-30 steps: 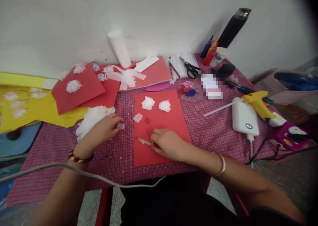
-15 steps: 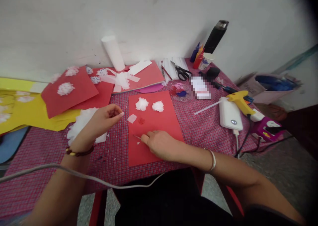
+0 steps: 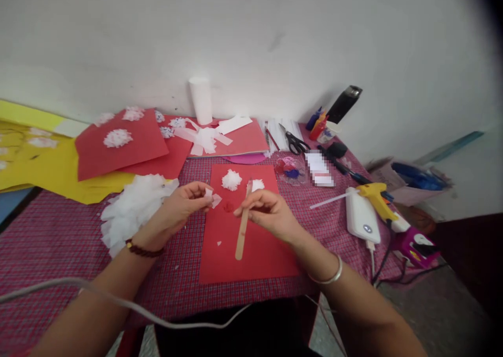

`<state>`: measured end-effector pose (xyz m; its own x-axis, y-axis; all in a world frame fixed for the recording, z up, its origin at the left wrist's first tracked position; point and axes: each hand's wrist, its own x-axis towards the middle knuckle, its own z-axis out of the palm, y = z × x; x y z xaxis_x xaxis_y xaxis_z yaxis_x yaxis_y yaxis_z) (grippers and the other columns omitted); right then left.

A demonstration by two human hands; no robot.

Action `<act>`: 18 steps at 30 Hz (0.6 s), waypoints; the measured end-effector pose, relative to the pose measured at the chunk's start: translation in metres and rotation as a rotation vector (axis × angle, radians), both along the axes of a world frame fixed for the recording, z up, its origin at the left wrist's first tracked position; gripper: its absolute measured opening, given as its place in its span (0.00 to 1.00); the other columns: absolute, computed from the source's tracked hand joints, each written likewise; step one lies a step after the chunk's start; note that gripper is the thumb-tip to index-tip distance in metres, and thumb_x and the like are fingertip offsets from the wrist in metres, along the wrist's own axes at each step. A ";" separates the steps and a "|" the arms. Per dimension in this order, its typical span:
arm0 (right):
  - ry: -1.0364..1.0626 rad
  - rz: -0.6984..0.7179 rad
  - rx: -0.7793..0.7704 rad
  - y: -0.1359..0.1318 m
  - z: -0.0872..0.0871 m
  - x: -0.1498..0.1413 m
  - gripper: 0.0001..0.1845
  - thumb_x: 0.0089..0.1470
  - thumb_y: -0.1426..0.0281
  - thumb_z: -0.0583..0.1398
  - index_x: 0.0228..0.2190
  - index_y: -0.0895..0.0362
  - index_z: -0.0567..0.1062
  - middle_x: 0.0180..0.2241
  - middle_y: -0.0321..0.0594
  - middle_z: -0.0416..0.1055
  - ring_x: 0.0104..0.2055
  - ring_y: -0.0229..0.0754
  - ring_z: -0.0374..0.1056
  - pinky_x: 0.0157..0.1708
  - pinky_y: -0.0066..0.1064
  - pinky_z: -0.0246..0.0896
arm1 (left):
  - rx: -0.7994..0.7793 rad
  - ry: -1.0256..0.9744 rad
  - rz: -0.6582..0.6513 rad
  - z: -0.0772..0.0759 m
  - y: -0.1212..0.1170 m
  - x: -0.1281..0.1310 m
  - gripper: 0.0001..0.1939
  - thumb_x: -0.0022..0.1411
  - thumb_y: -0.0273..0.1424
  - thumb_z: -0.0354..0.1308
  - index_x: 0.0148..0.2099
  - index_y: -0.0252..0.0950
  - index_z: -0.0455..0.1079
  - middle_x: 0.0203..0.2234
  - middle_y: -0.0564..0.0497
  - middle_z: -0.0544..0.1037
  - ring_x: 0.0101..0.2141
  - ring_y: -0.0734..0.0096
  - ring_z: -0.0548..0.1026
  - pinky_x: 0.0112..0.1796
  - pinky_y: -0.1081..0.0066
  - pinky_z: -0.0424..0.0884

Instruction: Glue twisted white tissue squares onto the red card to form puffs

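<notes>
Your head camera looks down, close, over the red-checked, fabric-covered table (image 3: 330,229) and forward to the flat, pale-grey wall (image 3: 251,37).

The fingers of the right hand (image 3: 271,215) cover part of the wooden stick (image 3: 239,244), and hand and stick together hide some of a white puff (image 3: 258,185). At the tips of the left hand (image 3: 183,205), it is unclear whether the white paper (image 3: 208,193) is one scrap or two overlapping. Its forearm (image 3: 98,299) masks part of the tissue heap (image 3: 131,205). Blocky pixels blot out a flat object (image 3: 319,168) near the scissors (image 3: 296,143). The yellow sheet (image 3: 43,166), checked cloth (image 3: 35,242) and white cable (image 3: 133,304) run off the left edge. The blue contents (image 3: 422,177) of the carton (image 3: 387,178) are too blurred to identify.
</notes>
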<state>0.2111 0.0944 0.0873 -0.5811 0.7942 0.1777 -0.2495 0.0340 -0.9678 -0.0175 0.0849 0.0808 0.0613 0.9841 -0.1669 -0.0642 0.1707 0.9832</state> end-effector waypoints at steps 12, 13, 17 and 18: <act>-0.046 -0.321 0.049 -0.016 -0.011 0.002 0.14 0.54 0.55 0.63 0.34 0.51 0.68 0.35 0.40 0.76 0.39 0.42 0.75 0.42 0.40 0.71 | -0.012 0.080 -0.101 0.002 -0.029 0.037 0.09 0.53 0.36 0.63 0.24 0.38 0.75 0.17 0.54 0.70 0.20 0.74 0.63 0.22 0.74 0.59; -0.022 -0.345 0.017 -0.015 -0.009 0.003 0.16 0.53 0.54 0.63 0.34 0.51 0.67 0.34 0.39 0.75 0.38 0.42 0.74 0.41 0.40 0.71 | -0.045 0.025 -0.091 0.002 -0.029 0.037 0.09 0.52 0.36 0.64 0.24 0.38 0.75 0.18 0.53 0.71 0.20 0.74 0.64 0.21 0.74 0.60; 0.055 -0.396 -0.002 -0.010 -0.005 0.004 0.23 0.47 0.52 0.67 0.33 0.50 0.61 0.31 0.34 0.70 0.33 0.40 0.71 0.37 0.36 0.70 | -0.138 -0.126 0.011 -0.001 -0.025 0.040 0.05 0.47 0.33 0.68 0.26 0.37 0.78 0.22 0.50 0.75 0.21 0.74 0.67 0.23 0.74 0.64; 0.061 -0.394 0.019 -0.011 -0.005 0.004 0.23 0.47 0.52 0.67 0.32 0.50 0.61 0.30 0.33 0.68 0.31 0.38 0.69 0.34 0.34 0.69 | -0.145 -0.138 0.029 -0.002 -0.024 0.041 0.06 0.46 0.33 0.69 0.27 0.37 0.78 0.23 0.50 0.75 0.22 0.74 0.68 0.23 0.74 0.65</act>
<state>0.2147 0.0835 0.0821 -0.2208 0.9504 0.2190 -0.2708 0.1560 -0.9499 0.0236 0.0608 0.0784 0.0654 0.9520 -0.2991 -0.2032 0.3062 0.9300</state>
